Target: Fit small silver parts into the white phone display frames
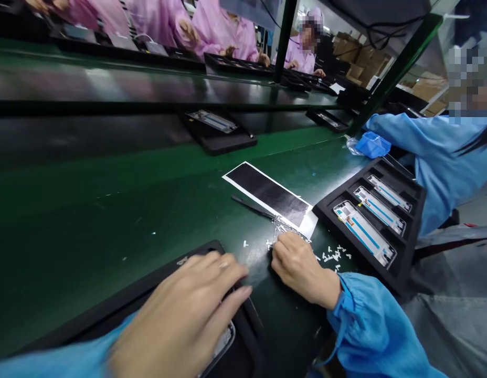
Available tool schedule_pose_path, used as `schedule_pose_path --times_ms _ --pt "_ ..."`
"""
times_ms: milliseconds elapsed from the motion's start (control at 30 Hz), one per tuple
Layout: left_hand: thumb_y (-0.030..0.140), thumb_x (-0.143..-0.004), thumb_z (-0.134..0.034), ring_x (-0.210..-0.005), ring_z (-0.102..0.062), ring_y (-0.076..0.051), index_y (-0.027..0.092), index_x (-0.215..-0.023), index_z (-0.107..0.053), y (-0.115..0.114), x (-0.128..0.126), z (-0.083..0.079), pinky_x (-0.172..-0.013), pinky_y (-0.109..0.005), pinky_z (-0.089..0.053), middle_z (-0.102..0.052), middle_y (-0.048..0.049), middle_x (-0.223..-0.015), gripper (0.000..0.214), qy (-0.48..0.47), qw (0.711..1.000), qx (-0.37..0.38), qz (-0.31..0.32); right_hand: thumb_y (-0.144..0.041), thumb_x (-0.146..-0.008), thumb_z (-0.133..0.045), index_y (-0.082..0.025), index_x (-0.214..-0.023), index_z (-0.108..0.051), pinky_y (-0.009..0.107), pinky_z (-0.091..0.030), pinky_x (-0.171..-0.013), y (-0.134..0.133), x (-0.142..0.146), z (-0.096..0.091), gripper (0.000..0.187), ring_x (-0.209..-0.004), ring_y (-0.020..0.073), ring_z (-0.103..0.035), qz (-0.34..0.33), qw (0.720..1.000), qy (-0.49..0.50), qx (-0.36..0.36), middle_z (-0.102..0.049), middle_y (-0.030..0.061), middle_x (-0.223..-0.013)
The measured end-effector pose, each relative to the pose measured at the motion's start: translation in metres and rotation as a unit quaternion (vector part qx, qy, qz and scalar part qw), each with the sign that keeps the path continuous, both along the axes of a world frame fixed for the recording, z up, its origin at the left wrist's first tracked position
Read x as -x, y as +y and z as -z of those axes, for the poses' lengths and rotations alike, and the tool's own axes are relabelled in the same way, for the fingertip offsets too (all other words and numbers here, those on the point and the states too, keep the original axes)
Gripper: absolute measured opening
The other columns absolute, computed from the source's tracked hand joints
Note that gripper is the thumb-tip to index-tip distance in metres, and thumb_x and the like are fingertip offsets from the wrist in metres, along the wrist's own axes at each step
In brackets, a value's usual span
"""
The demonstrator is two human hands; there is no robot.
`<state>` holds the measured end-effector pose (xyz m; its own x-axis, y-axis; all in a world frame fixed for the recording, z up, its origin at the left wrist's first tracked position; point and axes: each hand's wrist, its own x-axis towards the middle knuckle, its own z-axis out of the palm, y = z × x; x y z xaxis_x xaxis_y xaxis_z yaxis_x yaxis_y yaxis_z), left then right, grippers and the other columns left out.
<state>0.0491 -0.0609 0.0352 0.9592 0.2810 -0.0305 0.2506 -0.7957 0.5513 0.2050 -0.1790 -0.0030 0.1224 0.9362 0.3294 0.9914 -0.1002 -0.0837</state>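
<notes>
Picking at small white bits (333, 256) mid-frame seems the step, calling for a fine pinch: right hand (298, 268) curled, grip hidden; open left hand (184, 315) flat on the lower-left black plastic tray (121, 303).

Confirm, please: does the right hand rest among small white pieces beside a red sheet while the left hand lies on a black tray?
Not quite: the head view shows the sheet is black, not red. The right hand does rest among the small white pieces, and the left hand lies on the black tray.
</notes>
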Motion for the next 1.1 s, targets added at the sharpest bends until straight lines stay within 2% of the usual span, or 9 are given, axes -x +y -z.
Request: schedule_pose_path --times_ms 100,233,400,567,733,800,900,967,1100 --pt "0.016 -0.081 -0.046 -0.087 -0.051 -0.021 0.015 -0.088 -0.056 -0.003 -0.041 -0.009 -0.077 -0.042 -0.042 -0.055 -0.0060 -0.091 0.012 0.065 0.994 -0.073 0.044 -0.016 -0.085 -0.041 -0.015 -0.065 -0.043 0.022 -0.038 -0.056 -0.006 -0.004 -0.007 0.020 -0.062 0.0093 -0.044 0.023 0.997 0.064 -0.040 -0.044 -0.0024 -0.065" --pt "0.016 -0.081 -0.049 -0.090 -0.051 -0.019 0.012 -0.087 -0.054 -0.005 -0.080 -0.001 -0.078 -0.039 -0.044 -0.054 -0.0053 -0.094 0.009 0.096 0.985 -0.117 0.082 -0.012 -0.085 -0.035 -0.017 -0.066 -0.043 0.023 -0.038 -0.055 -0.014 -0.008 -0.017 0.021 -0.061 0.0112 -0.043 0.047 0.986 0.136 -0.080 -0.045 0.0005 -0.063" --pt "0.019 -0.083 -0.049 -0.087 -0.053 -0.016 0.011 -0.087 -0.054 -0.006 -0.085 0.012 -0.075 -0.035 -0.046 -0.054 -0.0046 -0.095 0.010 0.110 0.982 -0.128 0.089 -0.012 -0.084 -0.037 -0.018 -0.068 -0.044 0.025 -0.037 -0.057 -0.020 -0.009 -0.019 0.018 -0.061 0.0121 -0.043 0.062 0.974 0.186 -0.109 -0.047 0.0013 -0.064" --pt "0.018 -0.082 -0.049 -0.085 -0.052 -0.016 0.011 -0.086 -0.053 -0.005 -0.084 0.017 -0.074 -0.034 -0.045 -0.053 -0.0042 -0.093 0.009 0.113 0.983 -0.112 0.088 -0.012 -0.083 -0.038 -0.017 -0.068 -0.045 0.026 -0.037 -0.057 -0.019 -0.009 -0.016 0.018 -0.061 0.0123 -0.043 0.055 0.972 0.204 -0.106 -0.047 0.0011 -0.063" --pt "0.013 -0.084 -0.039 -0.075 -0.047 -0.014 0.012 -0.079 -0.049 -0.002 -0.077 0.008 -0.069 -0.031 -0.041 -0.049 -0.0026 -0.083 0.011 0.083 0.992 -0.036 0.090 -0.010 -0.084 -0.038 -0.014 -0.075 -0.050 0.028 -0.041 -0.060 -0.019 -0.007 -0.019 0.016 -0.066 0.0140 -0.046 0.047 0.976 0.189 -0.097 -0.051 0.0047 -0.069" --pt "0.012 -0.084 -0.031 -0.075 -0.045 -0.015 0.014 -0.077 -0.046 0.001 -0.070 0.002 -0.070 -0.031 -0.039 -0.048 -0.0031 -0.082 0.016 0.059 0.994 0.015 0.093 -0.009 -0.083 -0.038 -0.009 -0.092 -0.052 0.033 -0.042 -0.072 -0.019 -0.005 -0.021 0.016 -0.080 0.0178 -0.049 0.029 0.981 0.171 -0.083 -0.056 0.0113 -0.090" --pt "0.019 -0.082 -0.029 -0.073 -0.044 -0.015 0.018 -0.071 -0.043 0.006 -0.060 -0.006 -0.068 -0.028 -0.036 -0.048 -0.0016 -0.078 0.018 0.040 0.989 0.104 0.095 -0.008 -0.082 -0.040 -0.006 -0.114 -0.045 0.045 -0.033 -0.091 -0.016 0.000 -0.023 0.032 -0.103 0.0245 -0.042 -0.017 0.988 0.144 -0.055 -0.046 0.0169 -0.120" --pt "0.025 -0.080 -0.032 -0.066 -0.043 -0.013 0.019 -0.066 -0.041 0.009 -0.056 -0.009 -0.062 -0.025 -0.035 -0.047 0.0010 -0.070 0.018 0.042 0.982 0.162 0.087 -0.009 -0.082 -0.039 -0.007 -0.111 -0.048 0.047 -0.028 -0.095 -0.014 0.002 -0.023 0.030 -0.105 0.0253 -0.042 -0.042 0.988 0.142 -0.041 -0.048 0.0164 -0.120" --pt "0.037 -0.073 -0.039 -0.054 -0.036 -0.010 0.018 -0.059 -0.041 0.012 -0.057 -0.013 -0.049 -0.021 -0.030 -0.039 0.0041 -0.056 0.024 0.044 0.961 0.267 0.058 -0.012 -0.085 -0.035 -0.009 -0.094 -0.056 0.047 -0.029 -0.093 -0.010 0.002 -0.021 0.023 -0.094 0.0222 -0.047 -0.065 0.979 0.192 -0.035 -0.056 0.0150 -0.107"
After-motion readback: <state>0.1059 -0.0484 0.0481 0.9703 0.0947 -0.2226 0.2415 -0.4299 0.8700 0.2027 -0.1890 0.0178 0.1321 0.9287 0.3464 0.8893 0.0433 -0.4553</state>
